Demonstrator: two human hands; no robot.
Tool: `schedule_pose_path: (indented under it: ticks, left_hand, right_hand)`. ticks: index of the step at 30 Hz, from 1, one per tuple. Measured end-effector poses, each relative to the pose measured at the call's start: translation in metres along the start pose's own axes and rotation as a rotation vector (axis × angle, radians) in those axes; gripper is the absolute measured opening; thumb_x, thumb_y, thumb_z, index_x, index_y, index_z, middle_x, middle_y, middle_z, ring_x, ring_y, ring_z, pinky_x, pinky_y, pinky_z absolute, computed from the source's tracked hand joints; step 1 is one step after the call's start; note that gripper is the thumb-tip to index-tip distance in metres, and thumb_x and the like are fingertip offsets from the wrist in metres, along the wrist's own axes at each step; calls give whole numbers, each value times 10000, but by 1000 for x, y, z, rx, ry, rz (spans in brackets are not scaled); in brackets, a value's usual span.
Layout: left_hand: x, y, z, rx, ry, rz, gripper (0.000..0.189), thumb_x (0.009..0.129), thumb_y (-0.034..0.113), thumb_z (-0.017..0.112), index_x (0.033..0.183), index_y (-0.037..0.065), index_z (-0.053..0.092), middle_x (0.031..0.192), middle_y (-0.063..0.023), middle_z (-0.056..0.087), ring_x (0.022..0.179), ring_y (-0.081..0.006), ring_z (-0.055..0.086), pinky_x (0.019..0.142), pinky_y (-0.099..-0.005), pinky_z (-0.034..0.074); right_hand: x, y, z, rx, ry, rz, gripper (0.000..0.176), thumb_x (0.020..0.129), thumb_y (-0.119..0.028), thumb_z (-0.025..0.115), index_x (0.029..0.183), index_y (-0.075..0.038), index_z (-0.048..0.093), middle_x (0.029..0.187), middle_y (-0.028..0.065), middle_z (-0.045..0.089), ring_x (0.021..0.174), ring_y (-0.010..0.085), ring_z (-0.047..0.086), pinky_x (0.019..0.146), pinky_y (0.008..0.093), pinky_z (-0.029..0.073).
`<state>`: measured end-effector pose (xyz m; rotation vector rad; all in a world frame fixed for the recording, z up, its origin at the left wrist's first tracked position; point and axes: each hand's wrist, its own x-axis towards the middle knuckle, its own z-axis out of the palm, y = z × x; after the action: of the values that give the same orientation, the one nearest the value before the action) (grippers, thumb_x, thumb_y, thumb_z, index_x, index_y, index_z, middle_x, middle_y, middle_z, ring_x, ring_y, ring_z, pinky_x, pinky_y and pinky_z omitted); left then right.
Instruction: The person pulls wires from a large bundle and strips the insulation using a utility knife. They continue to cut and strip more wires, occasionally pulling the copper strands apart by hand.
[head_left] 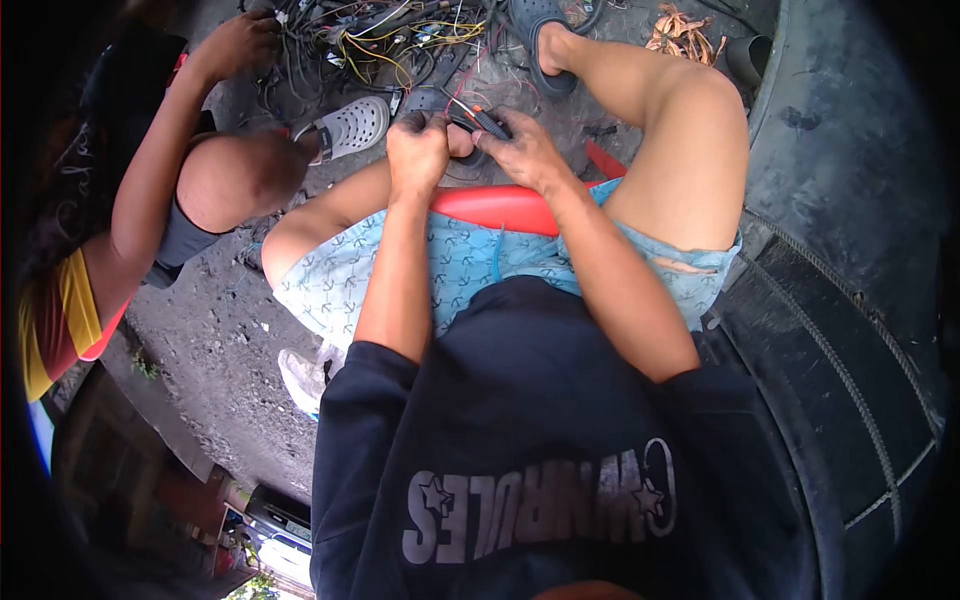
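Observation:
My left hand (418,152) is closed with its fingers pinched together. It holds one end of a short black cable (460,122) that stretches between my hands. In my right hand (522,150), fingers wrap round a tool with a ribbed black and orange handle (491,124). A slim, pale metal part of the tool points up and left; its exact kind is hard to make out. Just beyond my hands lies a heap of tangled wires (400,40), mostly black, with yellow, red and white strands. Under my forearms, a smooth red object (500,207) lies across my lap.
On the left, another person's hand (240,45) reaches to the wire heap. That person's pale clog (355,127) stands on the dirt ground (215,350). Stripped copper-coloured strands (685,35) lie top right. A large dark surface with ropes (835,350) borders my right side.

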<state>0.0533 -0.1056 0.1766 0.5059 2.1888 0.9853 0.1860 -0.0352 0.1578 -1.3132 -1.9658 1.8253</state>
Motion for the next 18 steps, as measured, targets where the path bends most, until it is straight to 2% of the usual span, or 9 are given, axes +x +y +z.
schedule_pose_path:
  ticks: [1, 3, 7, 9, 10, 12, 16, 18]
  left_hand:
    - [0, -2, 0, 5, -3, -1, 239, 788, 148, 566, 827, -70, 654, 712, -176, 657, 624, -215, 623, 644, -338, 490]
    - [2, -5, -1, -276, -69, -43, 224, 789, 168, 575, 753, -48, 625, 581, -56, 563, 506, -151, 490, 510, -309, 407]
    - [-2, 2, -3, -183, -86, -25, 206, 799, 149, 555, 742, -46, 589, 571, -45, 534, 535, -155, 482, 529, -309, 394]
    - [1, -4, -3, 25, 4, 112, 203, 815, 150, 544, 757, -39, 588, 605, -101, 569, 577, -178, 522, 563, -321, 412]
    - [1, -5, -3, 29, -1, 112, 203, 815, 150, 544, 757, -39, 588, 605, -101, 569, 577, -178, 522, 563, -321, 412]
    - [1, -6, -4, 114, 44, 245, 204, 827, 157, 543, 775, -36, 583, 663, -166, 596, 602, -215, 543, 600, -349, 431]
    - [-2, -1, -5, 113, 22, 232, 207, 836, 160, 541, 793, -39, 580, 719, -199, 612, 622, -243, 554, 632, -366, 440]
    - [1, -5, -6, 269, 53, 336, 200, 839, 146, 535, 803, -47, 573, 706, -188, 601, 620, -221, 543, 626, -350, 437]
  right_hand:
    - [0, 1, 0, 5, 1, 3, 449, 769, -323, 655, 1077, -2, 596, 980, 191, 638, 928, 291, 607, 802, 358, 453]
    - [-1, 2, 1, 31, -46, 5, 438, 779, -349, 664, 1054, -10, 625, 964, 179, 649, 906, 262, 617, 787, 348, 462]
    - [2, 11, 8, 38, 3, -34, 449, 760, -421, 645, 997, -40, 656, 838, 170, 659, 798, 285, 640, 722, 363, 484]
    - [5, 15, 9, 41, -35, 6, 437, 755, -433, 649, 968, -52, 671, 812, 158, 660, 768, 279, 637, 700, 365, 482]
    - [7, 18, 9, 45, -32, 10, 437, 755, -433, 649, 968, -52, 671, 812, 158, 660, 768, 279, 637, 700, 365, 482]
    - [9, 22, 11, 75, -50, 0, 433, 747, -444, 653, 941, -58, 683, 796, 158, 658, 746, 274, 634, 688, 369, 479]
    - [9, 19, 6, 106, -69, -2, 443, 746, -438, 655, 930, -35, 682, 799, 162, 660, 749, 273, 637, 697, 364, 482]
    - [11, 22, 6, 127, -81, -28, 413, 789, -349, 653, 976, 19, 662, 820, 138, 676, 762, 166, 609, 727, 312, 471]
